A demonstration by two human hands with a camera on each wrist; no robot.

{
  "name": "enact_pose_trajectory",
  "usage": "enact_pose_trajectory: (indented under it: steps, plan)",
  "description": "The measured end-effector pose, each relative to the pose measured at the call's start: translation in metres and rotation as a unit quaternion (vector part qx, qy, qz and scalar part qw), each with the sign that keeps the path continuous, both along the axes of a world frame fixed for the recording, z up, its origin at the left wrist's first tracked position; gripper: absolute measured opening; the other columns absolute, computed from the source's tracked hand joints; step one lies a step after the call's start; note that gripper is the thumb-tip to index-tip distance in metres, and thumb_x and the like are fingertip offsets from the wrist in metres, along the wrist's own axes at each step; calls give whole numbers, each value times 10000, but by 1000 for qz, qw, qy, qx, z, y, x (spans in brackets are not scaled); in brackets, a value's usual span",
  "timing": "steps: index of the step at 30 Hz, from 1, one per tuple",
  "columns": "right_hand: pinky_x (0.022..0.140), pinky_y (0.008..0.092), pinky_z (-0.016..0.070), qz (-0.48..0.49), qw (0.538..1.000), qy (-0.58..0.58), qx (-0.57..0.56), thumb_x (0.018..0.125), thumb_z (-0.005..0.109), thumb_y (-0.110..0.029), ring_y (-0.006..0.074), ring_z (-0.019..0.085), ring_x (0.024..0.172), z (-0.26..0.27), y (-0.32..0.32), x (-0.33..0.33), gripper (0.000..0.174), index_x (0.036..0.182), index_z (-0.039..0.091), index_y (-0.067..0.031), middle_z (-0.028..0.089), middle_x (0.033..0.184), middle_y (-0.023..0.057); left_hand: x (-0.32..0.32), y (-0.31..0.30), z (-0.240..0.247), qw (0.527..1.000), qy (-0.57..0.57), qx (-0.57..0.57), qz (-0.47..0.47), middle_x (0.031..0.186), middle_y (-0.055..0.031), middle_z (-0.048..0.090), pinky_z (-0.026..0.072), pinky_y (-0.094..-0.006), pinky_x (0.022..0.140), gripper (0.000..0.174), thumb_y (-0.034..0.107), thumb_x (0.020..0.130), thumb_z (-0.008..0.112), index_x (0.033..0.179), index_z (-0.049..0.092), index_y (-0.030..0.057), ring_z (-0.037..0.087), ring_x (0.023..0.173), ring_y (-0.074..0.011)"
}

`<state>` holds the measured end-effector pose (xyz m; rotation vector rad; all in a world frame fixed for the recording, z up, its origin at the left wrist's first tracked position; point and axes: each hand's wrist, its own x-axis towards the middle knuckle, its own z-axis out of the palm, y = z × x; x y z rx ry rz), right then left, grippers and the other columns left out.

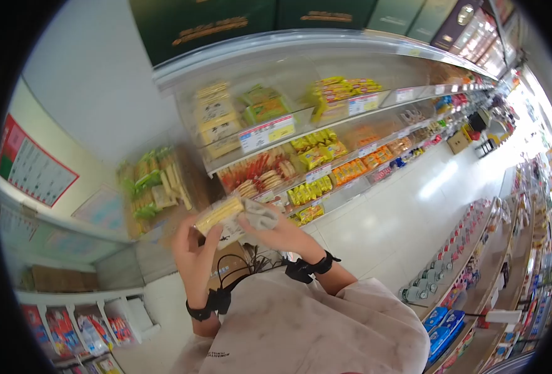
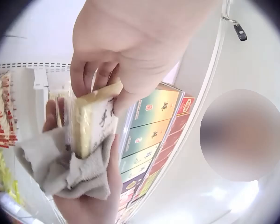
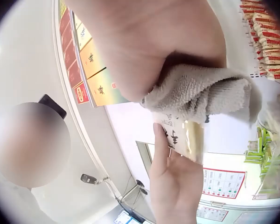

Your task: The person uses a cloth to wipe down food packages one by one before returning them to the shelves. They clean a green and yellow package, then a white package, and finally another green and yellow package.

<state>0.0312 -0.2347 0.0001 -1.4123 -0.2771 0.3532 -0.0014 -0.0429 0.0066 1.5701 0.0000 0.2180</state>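
In front of my chest, my left hand (image 1: 193,252) grips one end of a clear-wrapped snack pack (image 1: 220,215), pale yellow inside, with a white label bearing dark characters. Thumb and fingers sit on opposite faces of the pack in the left wrist view. My right hand (image 1: 283,235) holds a grey terry cloth (image 1: 261,216) folded round the pack's other end. In the right wrist view the cloth (image 3: 200,91) lies bunched under the palm, covering that end, and the left hand (image 3: 175,186) supports the pack from the far side.
Ahead runs a shelf with yellow packs (image 1: 215,121), green packs (image 1: 266,103) and price tags (image 1: 267,133). A box of green-wrapped snacks (image 1: 154,187) stands at left. Dark green gift boxes (image 1: 326,14) line the top. Across the aisle floor (image 1: 376,218) is another shelf row (image 1: 475,274).
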Motion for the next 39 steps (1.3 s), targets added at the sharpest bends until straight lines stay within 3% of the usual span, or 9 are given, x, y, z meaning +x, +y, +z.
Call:
enact_pose_trajectory:
  steps: [5,8,18,21,24,27,30,34,39]
  plan:
    - [823,250,483,-90,976,-195,-19,919,724,-179,75,579,968,-1,-8,10,376,1257,619,-53,620,963,-7,6,-5,-9,996,16,68,-63,1013,-68,641,500,-283,825,263,10,836,760,1057,625,-39,624,915,-133]
    - [807,260,490,-178,975,-99,91,878,767,-145,83,590,927,7,-5,7,306,1144,657,-41,646,964,0,7,-14,3,975,-24,184,-125,989,-74,640,496,-281,803,244,13,843,744,1051,628,-38,623,855,-125]
    - [815,336,501,-76,983,-165,-21,845,729,-92,214,642,902,4,-26,0,317,1116,623,33,675,963,144,16,-33,4,981,-77,171,-47,984,-91,579,433,-311,859,171,66,913,667,1009,570,-37,542,912,-206]
    - [822,331,492,-106,959,-252,-66,881,704,-94,204,639,933,0,-29,2,249,1096,637,10,658,991,116,18,-31,7,969,-93,215,-75,967,-80,570,434,-296,844,147,70,945,632,1018,565,-38,536,900,-183]
    - [856,370,485,-139,932,-322,-87,742,677,26,305,624,964,-4,-26,4,323,1059,613,16,634,1018,140,19,-31,11,973,-86,198,-86,967,-65,574,436,-271,840,140,77,972,606,1045,567,-35,533,910,-140]
    - [830,332,480,-203,890,-405,-57,822,682,-11,241,615,960,-4,-20,3,272,1083,605,0,621,1027,118,14,-35,14,989,-44,112,-80,969,-74,563,426,-279,845,150,97,980,596,1054,545,-24,516,913,-155]
    - [835,283,464,-195,960,-202,18,924,670,-96,146,577,979,9,-7,3,241,1140,596,-20,611,1015,60,11,-42,7,997,-45,42,-37,1029,-67,583,430,-268,864,195,139,1030,540,1141,518,-20,529,950,-137]
    - [864,255,447,-83,983,-80,141,989,636,-170,77,522,1008,7,9,-1,349,1283,540,-10,573,1051,-14,13,-42,-4,994,-82,2,70,1128,-86,587,432,-274,908,267,211,1073,469,1227,484,-6,545,1014,-140]
    - [910,260,444,-76,986,-94,116,968,660,-145,87,530,1054,8,11,1,398,1306,507,-1,584,1097,8,14,-34,-4,992,-69,-55,88,1220,-108,587,414,-280,970,376,318,1081,452,1272,497,-2,536,1094,-129]
